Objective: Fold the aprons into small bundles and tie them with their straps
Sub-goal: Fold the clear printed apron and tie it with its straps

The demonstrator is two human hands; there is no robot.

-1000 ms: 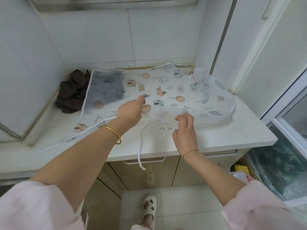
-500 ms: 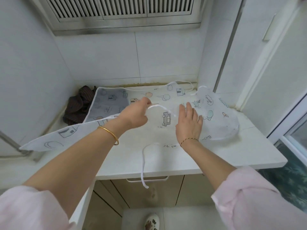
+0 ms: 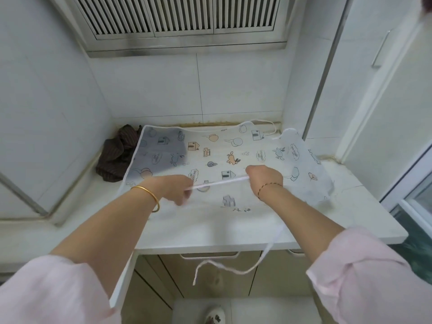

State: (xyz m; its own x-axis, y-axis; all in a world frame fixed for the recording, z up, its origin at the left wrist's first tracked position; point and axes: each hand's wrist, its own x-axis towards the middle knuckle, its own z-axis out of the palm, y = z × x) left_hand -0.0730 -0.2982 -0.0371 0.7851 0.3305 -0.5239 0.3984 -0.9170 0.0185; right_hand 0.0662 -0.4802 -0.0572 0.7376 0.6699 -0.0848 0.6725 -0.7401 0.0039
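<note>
Apron [image 3: 233, 155] spread flat across surface [image 3: 360, 216], toward back edge. Left hand [image 3: 177, 189] and right hand [image 3: 264, 177] each pinch strap [image 3: 219, 182], taut between them. Best lay it straight before folding.

A thin white apron [image 3: 210, 148], printed with small cartoon houses, rabbits, balloons and leaves and edged in white piping, lies spread open across the pale bench [image 3: 233, 232]. Its left portion looks greyer and its right end is rumpled and raised off the surface. One white strap [image 3: 219, 183] is stretched taut just above the fabric, pinched at one end in the left grip [image 3: 174, 188] and held at the other in the curled right grip [image 3: 265, 177]. A second strap [image 3: 264, 253] trails over the bench's front edge and dangles in a loose curve. A strap loop [image 3: 268, 125] lies at the apron's far right corner, beside the wall.
</note>
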